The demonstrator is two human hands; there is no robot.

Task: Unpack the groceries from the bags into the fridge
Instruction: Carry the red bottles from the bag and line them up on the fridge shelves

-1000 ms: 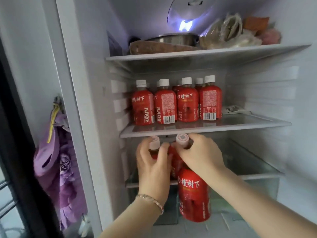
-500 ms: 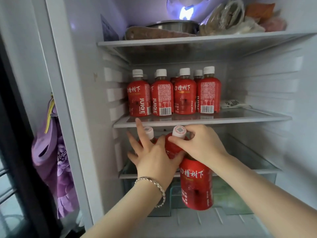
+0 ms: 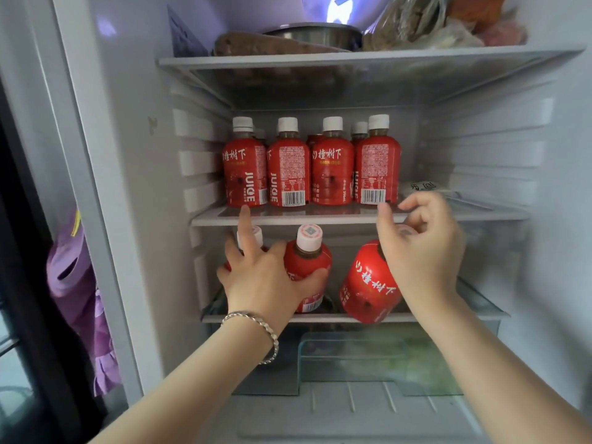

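Gripping tilted bottle (image 3: 368, 283) by its neck: right hand (image 3: 423, 254), fingers curled. Pressing two upright bottles (image 3: 309, 261): left hand (image 3: 266, 283), fingers spread.

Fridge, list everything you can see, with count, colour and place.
Upper juice bottles: four in front, more behind, red, white caps, middle shelf.
Lower juice bottles: two upright, red, lower shelf left.
Tilted bottle: one, red, lower shelf front.
Pot: one, steel, top shelf.
Brown food: one, top shelf, before the pot.
Bagged food: several, mixed colours, top shelf right.
Packet: one, white, middle shelf right.
Drawer: one, clear, under the shelves.
Cloth: one, purple, hanging left of fridge.
Bracelet: one, silver, left wrist.
Left hand: against the upright lower bottles.
Right hand: grips the tilted bottle's neck.
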